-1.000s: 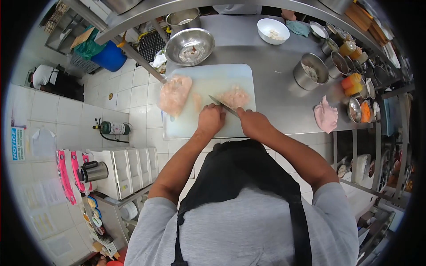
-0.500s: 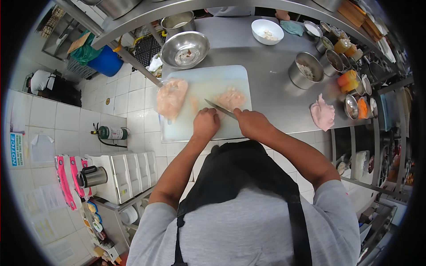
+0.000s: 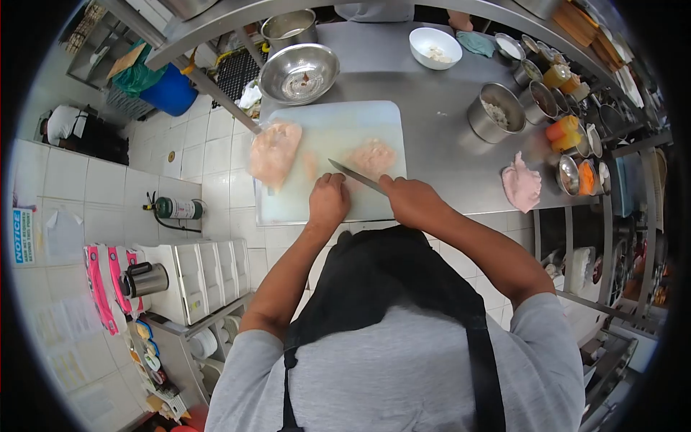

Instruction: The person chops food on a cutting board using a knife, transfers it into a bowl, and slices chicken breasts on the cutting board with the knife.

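Observation:
My right hand (image 3: 415,201) is closed round the handle of a knife (image 3: 356,176), its blade pointing left over the cutting board (image 3: 288,209). Close to the blade, my left hand (image 3: 329,196) presses down on the board with curled fingers; what lies under them is hidden. Beyond the blade sits a pile of cut pale-pink raw meat (image 3: 372,157), which looks like chicken. A thin strip of the same meat (image 3: 309,164) lies left of the knife tip. At the board's left edge rests a clear plastic bag of raw meat (image 3: 275,153).
A steel bowl (image 3: 299,74) stands behind the board, with a steel pot (image 3: 289,30) farther back. Right of the board are a steel pot (image 3: 497,113), a pink cloth (image 3: 522,183) and several sauce containers. A white bowl (image 3: 435,49) sits near another person across the table.
My left hand has shifted slightly left and the knife tip has moved a little. The whole view has tilted slightly. Meat and containers stay in place on the table.

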Motion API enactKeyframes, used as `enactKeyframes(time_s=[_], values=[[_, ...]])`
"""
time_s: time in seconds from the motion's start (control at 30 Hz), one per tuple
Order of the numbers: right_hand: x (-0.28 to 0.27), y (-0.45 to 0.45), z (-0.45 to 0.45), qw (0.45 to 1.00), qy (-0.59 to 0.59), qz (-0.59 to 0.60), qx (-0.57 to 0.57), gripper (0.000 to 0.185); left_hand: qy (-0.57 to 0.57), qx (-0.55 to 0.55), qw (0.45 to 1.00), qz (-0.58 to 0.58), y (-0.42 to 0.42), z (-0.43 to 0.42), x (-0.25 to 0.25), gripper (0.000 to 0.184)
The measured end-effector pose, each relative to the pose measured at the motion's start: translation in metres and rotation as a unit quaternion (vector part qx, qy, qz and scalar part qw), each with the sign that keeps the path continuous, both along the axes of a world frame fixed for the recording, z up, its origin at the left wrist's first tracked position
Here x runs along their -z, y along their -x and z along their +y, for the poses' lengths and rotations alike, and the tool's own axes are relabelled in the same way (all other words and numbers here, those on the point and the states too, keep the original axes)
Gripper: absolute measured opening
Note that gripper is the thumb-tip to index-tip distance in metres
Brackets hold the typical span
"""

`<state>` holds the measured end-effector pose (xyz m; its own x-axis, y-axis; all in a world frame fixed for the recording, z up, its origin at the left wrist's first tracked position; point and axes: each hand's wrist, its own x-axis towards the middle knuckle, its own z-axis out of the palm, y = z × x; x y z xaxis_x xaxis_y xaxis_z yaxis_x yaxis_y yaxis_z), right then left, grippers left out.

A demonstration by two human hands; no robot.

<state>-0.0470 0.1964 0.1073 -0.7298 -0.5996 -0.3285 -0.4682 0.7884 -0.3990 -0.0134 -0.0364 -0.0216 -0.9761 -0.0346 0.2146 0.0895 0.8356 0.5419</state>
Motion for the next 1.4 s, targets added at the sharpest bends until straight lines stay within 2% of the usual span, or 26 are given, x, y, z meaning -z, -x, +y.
enactKeyframes(time_s=[0.1, 0.27, 0.37, 0.47, 0.5, 0.6, 0.7, 0.83, 1.03, 1.13, 1.23, 1.3, 1.37, 1.4], values=[[0.012, -0.010, 0.002, 0.998, -0.052, -0.034, -0.001, 0.027, 0.005, 0.010, 1.000, 0.005, -0.001, 0.001, 0.000, 0.022], [0.038, 0.008, -0.021, 1.000, -0.004, -0.017, 0.001, 0.028, 0.038, 0.059, 0.997, -0.029, 0.000, 0.004, -0.001, 0.021], [0.022, 0.014, -0.026, 1.000, 0.017, -0.005, 0.009, 0.029, -0.013, 0.005, 1.000, -0.007, 0.001, -0.012, -0.007, 0.018], [0.008, -0.002, -0.016, 0.999, 0.009, -0.032, 0.009, 0.031, 0.009, -0.123, 0.991, 0.042, 0.015, -0.047, -0.016, 0.025], [0.007, -0.006, -0.011, 0.999, 0.004, -0.042, 0.006, 0.032, 0.006, -0.155, 0.988, 0.025, 0.023, -0.055, -0.016, 0.029], [0.033, -0.007, 0.000, 0.999, -0.017, -0.035, 0.015, 0.035, 0.086, -0.101, 0.991, -0.023, 0.045, -0.076, 0.023, 0.028], [0.053, 0.012, 0.003, 0.996, -0.012, -0.015, 0.083, 0.037, 0.013, -0.070, 0.997, -0.032, 0.047, -0.060, 0.021, 0.021], [0.050, 0.024, 0.008, 0.994, -0.003, -0.040, 0.106, 0.038, -0.060, 0.090, 0.985, -0.130, 0.037, -0.029, -0.009, 0.018], [0.054, 0.022, 0.005, 0.994, -0.002, -0.021, 0.103, 0.039, -0.061, 0.127, 0.987, 0.078, 0.036, -0.034, -0.026, 0.022], [0.050, 0.020, 0.005, 0.994, -0.009, -0.029, 0.103, 0.039, 0.057, 0.071, 0.989, 0.120, 0.016, -0.044, -0.004, 0.026], [0.048, 0.017, 0.007, 0.996, -0.003, -0.008, 0.086, 0.034, 0.063, -0.016, 0.988, 0.137, 0.004, -0.049, 0.000, 0.030], [0.052, 0.012, 0.011, 0.998, 0.009, 0.035, 0.054, 0.026, -0.012, 0.041, 0.994, 0.099, 0.001, -0.041, -0.001, 0.031], [0.052, 0.016, 0.017, 0.999, 0.008, 0.047, 0.011, 0.025, -0.073, 0.090, 0.989, 0.090, 0.002, -0.028, 0.000, 0.027], [0.045, 0.018, 0.017, 0.999, 0.007, 0.053, -0.009, 0.025, -0.051, 0.073, 0.992, 0.087, 0.002, -0.024, 0.005, 0.025]])
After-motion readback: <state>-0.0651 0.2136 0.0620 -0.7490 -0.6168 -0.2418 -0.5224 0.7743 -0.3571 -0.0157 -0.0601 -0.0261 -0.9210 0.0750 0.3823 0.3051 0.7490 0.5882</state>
